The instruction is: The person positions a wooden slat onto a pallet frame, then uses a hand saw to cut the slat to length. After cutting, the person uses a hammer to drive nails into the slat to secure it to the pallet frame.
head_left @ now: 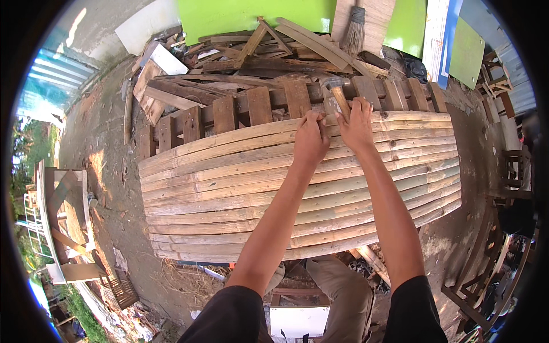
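Note:
My right hand [358, 124] is closed around the wooden handle of a hammer [341, 100], whose metal head points away from me. Beside it, my left hand [311, 136] is pinched at the far edge of the bamboo slats [240, 188]; anything between its fingers is too small or hidden to make out. The slats lie side by side as a broad, slightly gapped top in front of me. Beyond their far edge runs a row of short dark wooden boards [297, 98] fixed across a beam.
A pile of scrap planks [257, 63] lies behind the boards, under green panels [257, 17]. A broom [355, 28] leans there. Wooden frames [66, 217] stand at the left, and more timber [480, 286] at the right. A white board [299, 321] lies below near my legs.

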Tool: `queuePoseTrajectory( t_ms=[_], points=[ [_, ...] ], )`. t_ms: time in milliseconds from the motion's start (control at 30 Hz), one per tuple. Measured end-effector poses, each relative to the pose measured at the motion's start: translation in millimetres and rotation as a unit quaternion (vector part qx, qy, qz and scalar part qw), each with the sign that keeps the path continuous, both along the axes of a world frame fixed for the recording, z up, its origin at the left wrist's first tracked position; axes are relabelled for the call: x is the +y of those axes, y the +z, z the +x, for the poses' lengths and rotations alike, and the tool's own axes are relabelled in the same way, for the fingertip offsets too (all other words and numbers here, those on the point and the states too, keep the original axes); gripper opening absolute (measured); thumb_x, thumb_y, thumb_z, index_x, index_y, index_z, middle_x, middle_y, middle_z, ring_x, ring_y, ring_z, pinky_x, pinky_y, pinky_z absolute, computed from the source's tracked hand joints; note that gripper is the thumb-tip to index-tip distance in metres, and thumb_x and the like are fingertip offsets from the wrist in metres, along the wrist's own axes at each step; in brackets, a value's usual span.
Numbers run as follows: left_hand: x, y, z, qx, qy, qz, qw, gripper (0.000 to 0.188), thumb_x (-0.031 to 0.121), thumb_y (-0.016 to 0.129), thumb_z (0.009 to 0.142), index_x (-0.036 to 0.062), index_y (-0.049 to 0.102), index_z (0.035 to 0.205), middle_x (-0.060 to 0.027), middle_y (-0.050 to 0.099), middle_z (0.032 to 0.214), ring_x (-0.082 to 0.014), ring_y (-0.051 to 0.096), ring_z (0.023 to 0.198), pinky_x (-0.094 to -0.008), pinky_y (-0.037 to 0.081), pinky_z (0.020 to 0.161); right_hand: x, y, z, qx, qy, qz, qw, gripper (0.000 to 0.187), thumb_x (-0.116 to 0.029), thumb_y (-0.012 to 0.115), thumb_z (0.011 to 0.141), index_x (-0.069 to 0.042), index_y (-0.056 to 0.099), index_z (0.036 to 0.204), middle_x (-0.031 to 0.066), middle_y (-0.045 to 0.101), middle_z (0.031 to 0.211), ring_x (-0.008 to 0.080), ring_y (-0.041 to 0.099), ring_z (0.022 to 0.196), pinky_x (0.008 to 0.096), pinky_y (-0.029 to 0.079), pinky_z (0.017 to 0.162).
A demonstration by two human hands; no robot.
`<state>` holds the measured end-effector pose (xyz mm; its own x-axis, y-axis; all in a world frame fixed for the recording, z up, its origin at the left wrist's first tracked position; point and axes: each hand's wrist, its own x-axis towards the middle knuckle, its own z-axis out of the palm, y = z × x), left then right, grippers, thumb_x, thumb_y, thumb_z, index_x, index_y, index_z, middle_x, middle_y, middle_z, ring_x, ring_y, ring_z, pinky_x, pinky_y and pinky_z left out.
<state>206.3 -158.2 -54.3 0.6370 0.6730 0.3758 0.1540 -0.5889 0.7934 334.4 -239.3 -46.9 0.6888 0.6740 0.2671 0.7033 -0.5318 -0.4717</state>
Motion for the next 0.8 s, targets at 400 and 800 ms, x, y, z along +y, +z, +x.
queuePoseTrajectory(
  t_ms=[400,800],
  points=[
    [2,31,11,0.105,0.049,-0.108,0.987,0.017,0.0,0.055,0.094,0.0022,0.045,0.108,-0.0243,0.067,0.093,-0.0449,0.065,0.092,-0.0513,0.051,0.081,-8,-11,1,0.005,0.039,-0.003,0.999,0.046,-0.026,0.067,0.095,0.003,0.048,0.126,0.0263,0.05,0.133,0.0468,0.041,0.133,0.0546,0.028,0.114],
    [10,6,36,0.052,0.145,-0.09,0.984,0.016,-0.001,0.054,0.094,0.0027,0.048,0.108,-0.0173,0.064,0.082,-0.04,0.06,0.085,-0.0487,0.041,0.081,-3,5,-5,0.052,0.032,0.015,0.998,0.039,-0.023,0.067,0.095,0.004,0.048,0.117,0.0235,0.053,0.116,0.041,0.049,0.118,0.0544,0.029,0.116]
  ],
)
